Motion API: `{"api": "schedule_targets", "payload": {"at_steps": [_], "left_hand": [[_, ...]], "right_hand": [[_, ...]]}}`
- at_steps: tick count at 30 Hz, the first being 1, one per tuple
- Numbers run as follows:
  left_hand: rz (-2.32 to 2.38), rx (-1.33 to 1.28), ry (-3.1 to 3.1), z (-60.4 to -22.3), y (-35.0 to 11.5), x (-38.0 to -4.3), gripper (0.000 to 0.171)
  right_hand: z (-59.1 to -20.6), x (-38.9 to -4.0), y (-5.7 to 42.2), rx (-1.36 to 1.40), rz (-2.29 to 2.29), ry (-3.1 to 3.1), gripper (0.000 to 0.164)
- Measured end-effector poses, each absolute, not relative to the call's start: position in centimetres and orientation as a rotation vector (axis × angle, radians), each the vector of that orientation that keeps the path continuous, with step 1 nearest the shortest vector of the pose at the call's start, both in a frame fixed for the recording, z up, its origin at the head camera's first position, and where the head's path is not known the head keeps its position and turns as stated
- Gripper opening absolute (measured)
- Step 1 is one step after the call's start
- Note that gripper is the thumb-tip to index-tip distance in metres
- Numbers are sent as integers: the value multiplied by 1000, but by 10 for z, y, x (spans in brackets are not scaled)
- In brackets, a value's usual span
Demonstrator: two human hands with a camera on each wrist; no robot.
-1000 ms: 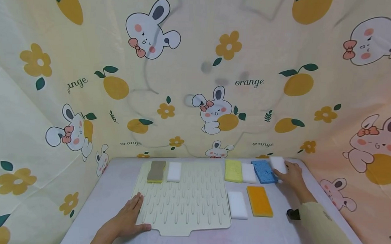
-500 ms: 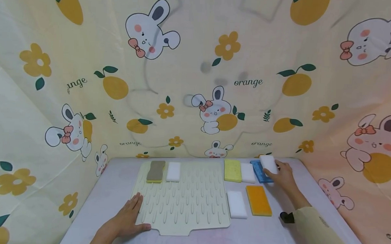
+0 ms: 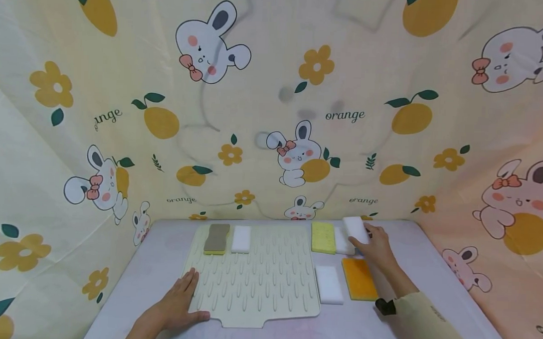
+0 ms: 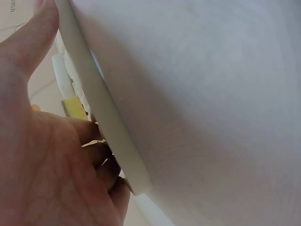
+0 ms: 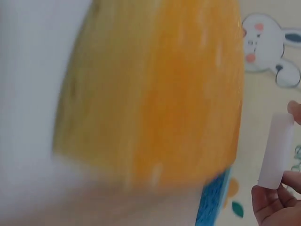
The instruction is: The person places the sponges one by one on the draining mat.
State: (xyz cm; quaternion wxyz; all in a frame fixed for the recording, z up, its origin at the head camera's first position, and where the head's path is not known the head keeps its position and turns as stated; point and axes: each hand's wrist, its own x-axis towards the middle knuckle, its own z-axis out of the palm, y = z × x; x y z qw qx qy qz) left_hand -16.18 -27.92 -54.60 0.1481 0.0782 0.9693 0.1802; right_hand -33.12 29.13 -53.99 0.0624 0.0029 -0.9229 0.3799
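Observation:
My right hand [image 3: 378, 244] pinches a white sponge block [image 3: 354, 229] by its sides, raised above the back right of the table. In the right wrist view the white block shows edge-on between thumb and fingers. It hangs over a blue sponge [image 5: 212, 200], mostly hidden in the head view. Beside it lie another white block [image 3: 343, 246] and a yellow sponge [image 3: 323, 237]. My left hand [image 3: 177, 301] rests flat on the left edge of a cream ridged mat [image 3: 254, 288], fingers extended. A grey-topped sponge [image 3: 217, 237] and a white block [image 3: 241, 239] lie on the mat.
Just right of the mat, a white block [image 3: 329, 285] and an orange sponge [image 3: 359, 279] lie on the white table [image 3: 288, 334]. A patterned cloth [image 3: 256, 104] walls in the back and both sides.
My right hand has carried the white block leftward, from the right of the blue sponge to over it, near the neighbouring white block. My left hand stays on the mat.

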Motion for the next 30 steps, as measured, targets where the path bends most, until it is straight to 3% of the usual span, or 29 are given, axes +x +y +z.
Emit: {"api": "schedule_targets", "payload": {"at_steps": [11,30], "left_hand": [[510,242,2800,-549,-281,-162,126],[509,240,2792,-546,-279,-161,126]], "right_hand": [[-539,-324,256,134,1133,-2760,84],[-533,-317,191,75,1183,-2790,82]]}}
